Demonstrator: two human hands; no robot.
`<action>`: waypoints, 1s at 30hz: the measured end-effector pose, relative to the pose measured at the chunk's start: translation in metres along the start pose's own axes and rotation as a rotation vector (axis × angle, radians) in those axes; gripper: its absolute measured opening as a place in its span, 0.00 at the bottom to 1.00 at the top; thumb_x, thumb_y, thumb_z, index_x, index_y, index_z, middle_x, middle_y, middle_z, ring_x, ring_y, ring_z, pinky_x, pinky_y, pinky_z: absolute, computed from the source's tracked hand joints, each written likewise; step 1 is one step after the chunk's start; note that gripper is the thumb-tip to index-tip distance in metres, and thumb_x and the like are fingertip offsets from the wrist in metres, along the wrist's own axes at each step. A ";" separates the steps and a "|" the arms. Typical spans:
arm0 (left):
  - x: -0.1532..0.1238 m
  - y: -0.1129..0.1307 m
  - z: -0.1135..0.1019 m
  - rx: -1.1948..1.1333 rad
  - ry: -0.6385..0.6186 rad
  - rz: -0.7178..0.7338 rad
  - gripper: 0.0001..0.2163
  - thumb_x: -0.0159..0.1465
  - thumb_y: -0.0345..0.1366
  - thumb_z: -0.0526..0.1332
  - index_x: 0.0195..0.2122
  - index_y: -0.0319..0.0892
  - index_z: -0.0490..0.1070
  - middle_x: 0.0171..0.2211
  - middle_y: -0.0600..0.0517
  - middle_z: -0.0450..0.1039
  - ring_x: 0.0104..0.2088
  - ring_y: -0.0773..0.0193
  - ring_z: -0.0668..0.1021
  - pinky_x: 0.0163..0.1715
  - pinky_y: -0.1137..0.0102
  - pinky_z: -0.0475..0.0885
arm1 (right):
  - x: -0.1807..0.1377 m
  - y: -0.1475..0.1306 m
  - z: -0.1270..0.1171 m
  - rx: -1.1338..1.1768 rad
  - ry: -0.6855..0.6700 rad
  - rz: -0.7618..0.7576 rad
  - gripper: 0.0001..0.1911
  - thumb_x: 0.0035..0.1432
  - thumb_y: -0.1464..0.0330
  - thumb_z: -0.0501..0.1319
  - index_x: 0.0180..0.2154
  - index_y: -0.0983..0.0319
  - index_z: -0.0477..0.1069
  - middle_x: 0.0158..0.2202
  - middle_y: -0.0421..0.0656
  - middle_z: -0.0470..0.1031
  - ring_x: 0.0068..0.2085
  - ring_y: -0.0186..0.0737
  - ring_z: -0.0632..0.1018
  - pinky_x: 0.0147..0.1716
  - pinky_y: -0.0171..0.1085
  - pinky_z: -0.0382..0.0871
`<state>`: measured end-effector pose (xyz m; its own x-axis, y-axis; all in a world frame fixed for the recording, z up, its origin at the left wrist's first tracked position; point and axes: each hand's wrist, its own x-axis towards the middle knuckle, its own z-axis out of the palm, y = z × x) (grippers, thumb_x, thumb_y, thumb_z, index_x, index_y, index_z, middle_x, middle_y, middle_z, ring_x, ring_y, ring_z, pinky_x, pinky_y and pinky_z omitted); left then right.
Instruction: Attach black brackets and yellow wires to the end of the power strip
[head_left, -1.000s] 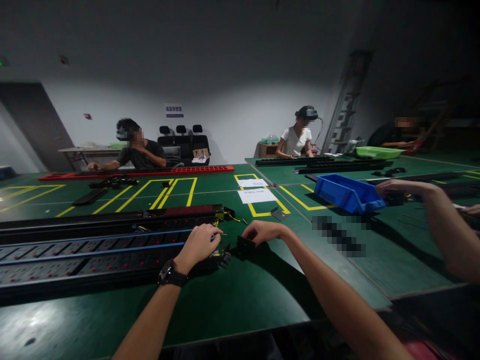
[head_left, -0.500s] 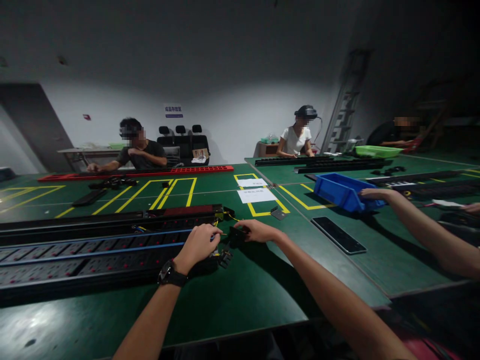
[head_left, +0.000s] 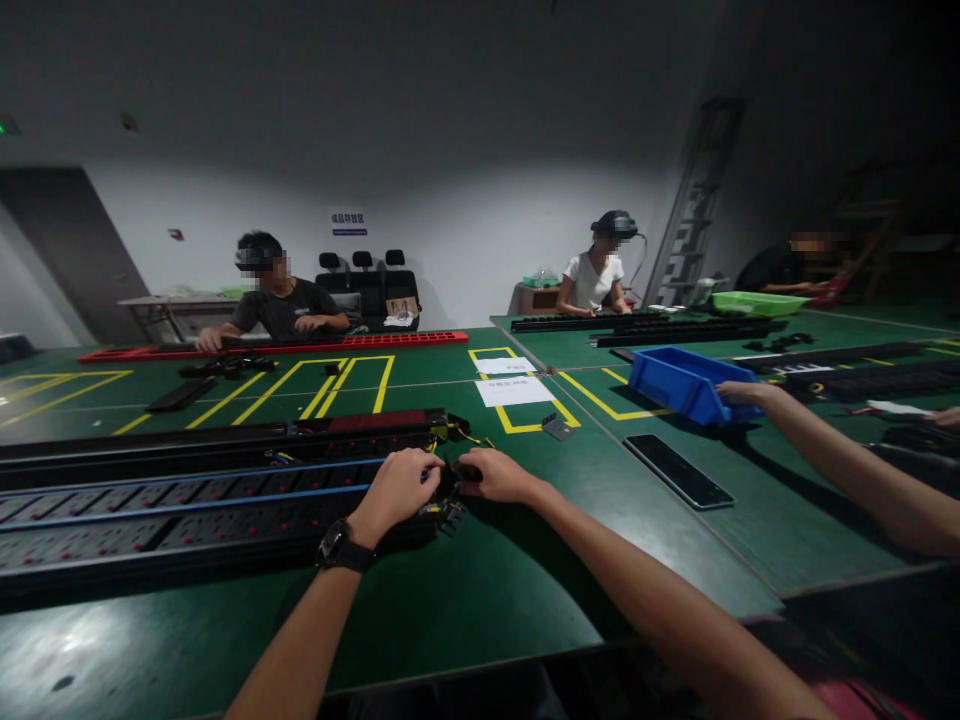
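Note:
A long black rail unit (head_left: 187,505) with red dots and blue strips lies across the left of the green table. At its right end, my left hand (head_left: 401,487) has its fingers bent closed at the wires; what they pinch is hidden. My right hand (head_left: 495,474) is closed on a small black part (head_left: 448,484), held against the end of the rail unit close to my left fingertips. Yellow wires (head_left: 469,437) stick out behind the hands. A black clip-like piece (head_left: 451,518) hangs at the near corner of that end.
A phone (head_left: 678,470) and a small grey bracket (head_left: 556,427) lie to the right. Another person's hand (head_left: 739,393) touches a blue bin (head_left: 667,385). White paper sheets (head_left: 514,391) lie ahead. Two people sit across the table, near a red rail (head_left: 405,339) and black rails (head_left: 652,328).
My right hand has moved left with the black part, up to the rail unit's end and my left fingers. My left hand has stayed in place.

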<state>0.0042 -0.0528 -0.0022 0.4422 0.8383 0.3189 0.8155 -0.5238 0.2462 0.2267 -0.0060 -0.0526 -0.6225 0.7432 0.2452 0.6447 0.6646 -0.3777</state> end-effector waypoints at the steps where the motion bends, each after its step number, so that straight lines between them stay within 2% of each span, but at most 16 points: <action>1: 0.000 0.001 -0.001 -0.008 -0.003 -0.001 0.13 0.68 0.34 0.56 0.44 0.43 0.81 0.44 0.48 0.82 0.45 0.57 0.81 0.49 0.65 0.72 | 0.000 -0.002 0.001 -0.003 0.007 0.007 0.12 0.58 0.63 0.69 0.43 0.60 0.77 0.36 0.42 0.75 0.34 0.37 0.71 0.32 0.33 0.55; 8: 0.000 0.004 -0.006 0.056 -0.015 -0.056 0.12 0.68 0.30 0.53 0.43 0.43 0.77 0.39 0.48 0.81 0.41 0.57 0.81 0.42 0.66 0.71 | 0.007 -0.008 0.011 -0.009 0.040 -0.012 0.14 0.60 0.59 0.67 0.43 0.62 0.75 0.34 0.42 0.74 0.33 0.37 0.69 0.31 0.33 0.54; 11: 0.001 0.005 -0.007 0.185 -0.015 0.003 0.11 0.69 0.32 0.53 0.42 0.43 0.76 0.37 0.47 0.80 0.40 0.56 0.80 0.42 0.65 0.70 | 0.008 -0.007 0.015 -0.002 0.055 -0.032 0.15 0.61 0.57 0.66 0.42 0.62 0.74 0.34 0.42 0.74 0.33 0.37 0.69 0.31 0.34 0.54; 15: 0.005 0.013 -0.011 0.397 -0.009 0.071 0.12 0.71 0.33 0.51 0.43 0.39 0.75 0.33 0.43 0.78 0.37 0.54 0.78 0.41 0.62 0.68 | 0.008 -0.006 0.017 0.004 0.059 -0.025 0.15 0.60 0.61 0.67 0.46 0.61 0.74 0.36 0.43 0.75 0.34 0.37 0.70 0.31 0.34 0.55; 19: 0.011 0.023 -0.016 0.504 0.016 0.197 0.12 0.71 0.35 0.52 0.44 0.38 0.74 0.36 0.40 0.78 0.41 0.51 0.76 0.41 0.60 0.65 | 0.009 -0.007 0.019 0.004 0.052 0.022 0.13 0.59 0.62 0.67 0.43 0.62 0.74 0.35 0.43 0.75 0.33 0.37 0.70 0.31 0.33 0.55; 23: 0.017 0.023 -0.021 0.499 0.022 0.290 0.15 0.73 0.40 0.51 0.42 0.39 0.74 0.41 0.39 0.76 0.43 0.50 0.75 0.41 0.60 0.65 | 0.009 -0.007 0.020 0.036 0.069 0.038 0.11 0.57 0.63 0.68 0.40 0.62 0.74 0.37 0.43 0.76 0.34 0.38 0.72 0.32 0.33 0.57; 27: 0.018 0.020 -0.020 0.473 -0.007 0.320 0.15 0.71 0.46 0.55 0.41 0.40 0.74 0.44 0.39 0.75 0.46 0.50 0.73 0.42 0.61 0.65 | 0.008 -0.008 0.020 0.048 0.067 0.020 0.09 0.57 0.68 0.65 0.42 0.61 0.74 0.39 0.44 0.78 0.37 0.40 0.74 0.34 0.34 0.59; 30: 0.018 0.018 -0.017 0.508 -0.030 0.328 0.15 0.71 0.45 0.55 0.40 0.40 0.74 0.43 0.40 0.75 0.46 0.51 0.73 0.41 0.61 0.66 | 0.008 -0.008 0.020 0.050 0.070 -0.014 0.11 0.58 0.69 0.64 0.44 0.62 0.74 0.40 0.45 0.79 0.38 0.40 0.75 0.36 0.34 0.60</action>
<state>0.0205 -0.0501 0.0234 0.7052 0.6528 0.2766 0.7077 -0.6242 -0.3309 0.2082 -0.0070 -0.0653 -0.5978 0.7383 0.3123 0.6116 0.6719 -0.4178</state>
